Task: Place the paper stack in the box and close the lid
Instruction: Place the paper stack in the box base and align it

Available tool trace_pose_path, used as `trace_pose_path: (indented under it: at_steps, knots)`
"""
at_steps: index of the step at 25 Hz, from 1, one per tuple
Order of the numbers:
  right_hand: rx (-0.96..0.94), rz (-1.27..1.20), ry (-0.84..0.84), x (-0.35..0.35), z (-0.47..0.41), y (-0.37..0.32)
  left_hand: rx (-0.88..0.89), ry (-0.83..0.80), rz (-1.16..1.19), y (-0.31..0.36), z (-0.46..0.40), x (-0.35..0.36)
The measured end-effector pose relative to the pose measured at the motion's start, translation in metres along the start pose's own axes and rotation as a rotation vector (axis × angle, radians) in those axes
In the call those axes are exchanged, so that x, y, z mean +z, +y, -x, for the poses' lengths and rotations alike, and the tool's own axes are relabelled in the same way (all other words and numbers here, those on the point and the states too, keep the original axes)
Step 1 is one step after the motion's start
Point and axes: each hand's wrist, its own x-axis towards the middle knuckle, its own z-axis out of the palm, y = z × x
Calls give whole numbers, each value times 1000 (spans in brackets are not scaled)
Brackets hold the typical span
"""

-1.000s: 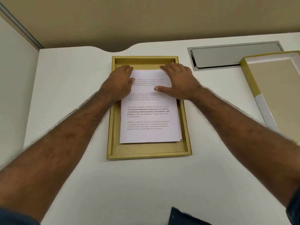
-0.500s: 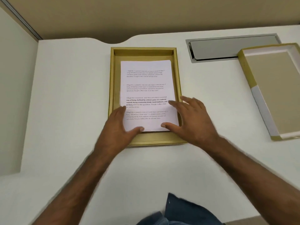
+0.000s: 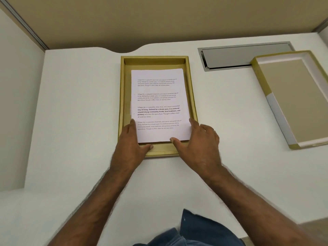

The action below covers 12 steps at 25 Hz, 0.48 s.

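White bench (image 3: 74,121): paper stack (image 3: 158,103) in box (image 3: 122,103), left hand (image 3: 130,144), right hand (image 3: 198,144) grips spread, squaring near corners; lid (image 3: 292,100) aside, awaiting closing.

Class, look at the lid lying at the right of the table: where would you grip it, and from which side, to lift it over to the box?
Grip the lid by its two long raised walls, one hand on each, coming from above. It lies open side up, so the thin rims stand free for the fingers. It then probably needs turning over before going on the box.
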Motion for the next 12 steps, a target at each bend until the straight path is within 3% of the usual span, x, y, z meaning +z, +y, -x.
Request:
trace_pose_path:
  at_steps: [12]
  knots:
    - [46,158,-106,3,-8,-12,82,109,13,-8,-2,3]
